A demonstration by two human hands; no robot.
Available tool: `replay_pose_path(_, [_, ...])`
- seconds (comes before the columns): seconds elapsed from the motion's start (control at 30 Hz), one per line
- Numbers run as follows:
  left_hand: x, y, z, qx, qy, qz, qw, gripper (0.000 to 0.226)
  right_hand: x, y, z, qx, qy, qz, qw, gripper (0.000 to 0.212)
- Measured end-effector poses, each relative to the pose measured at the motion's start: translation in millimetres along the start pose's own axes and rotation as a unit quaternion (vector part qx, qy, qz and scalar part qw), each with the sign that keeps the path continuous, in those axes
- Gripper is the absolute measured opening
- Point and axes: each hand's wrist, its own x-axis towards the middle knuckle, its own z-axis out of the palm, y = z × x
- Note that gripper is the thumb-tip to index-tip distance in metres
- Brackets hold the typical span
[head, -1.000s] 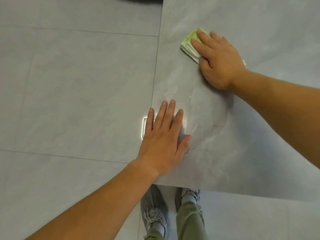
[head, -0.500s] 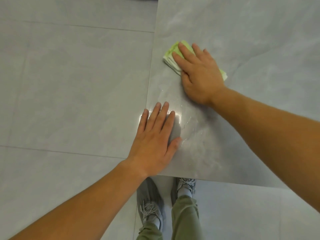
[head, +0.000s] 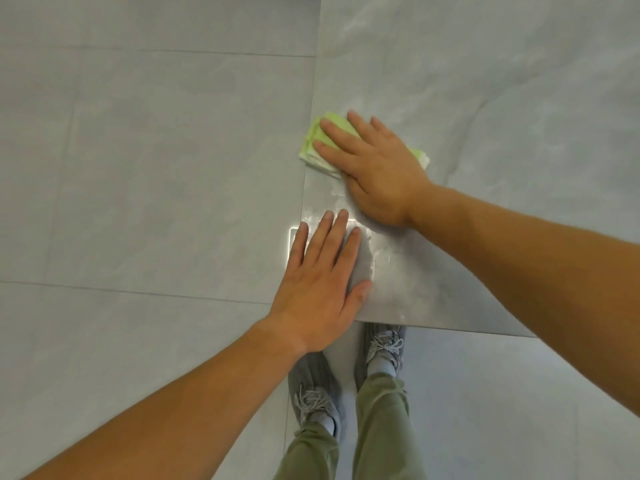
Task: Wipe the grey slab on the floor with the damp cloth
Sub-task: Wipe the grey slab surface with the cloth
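The right hand point(head: 377, 168) lies flat, fingers spread, pressing the green cloth point(head: 318, 143) on the grey slab point(head: 485, 98) by its left edge. The left hand point(head: 320, 282) lies flat and open on the slab's near corner.

We have one head view: it looks steeply down, close over the slab point(head: 485, 98), floor point(head: 138, 168) and our shoes point(head: 315, 393).
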Motion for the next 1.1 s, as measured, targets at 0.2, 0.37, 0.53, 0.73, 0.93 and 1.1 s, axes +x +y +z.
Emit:
replay_pose_path(0.2, [-8.0,-0.8,3.1,0.002,0.0,0.008,1.0,0.07,-46.1,41.8,-8.9,-0.004,-0.004,0.015,1.0,0.055])
replay_pose_path(0.37, [-8.9,2.3,3.1,-0.012,0.006,-0.001,1.0,0.07,-80.2,-4.8,1.2,0.035,0.054,0.164,0.984,0.056])
replay_pose_path(0.53, [-9.4,2.1,1.0,-0.024,-0.005,-0.006,1.0,0.07,-122.4,12.4,3.9,0.019,0.006,0.069,0.997,0.056])
replay_pose_path(0.73, [-9.1,4.9,5.1,-0.01,0.002,-0.013,1.0,0.071,-120.2,-2.6,3.2,0.035,0.068,0.235,0.969,0.062])
replay_pose_path(0.93, [-9.7,6.5,8.0,-0.009,0.019,-0.017,1.0,0.07,-160.8,11.9,11.2,0.011,0.02,0.063,0.998,0.056])
replay_pose_path(1.1, [-13.9,10.1,8.8,-0.032,0.026,-0.029,0.999,0.07,-158.4,-19.2,13.5,0.054,0.081,0.227,0.969,0.061])
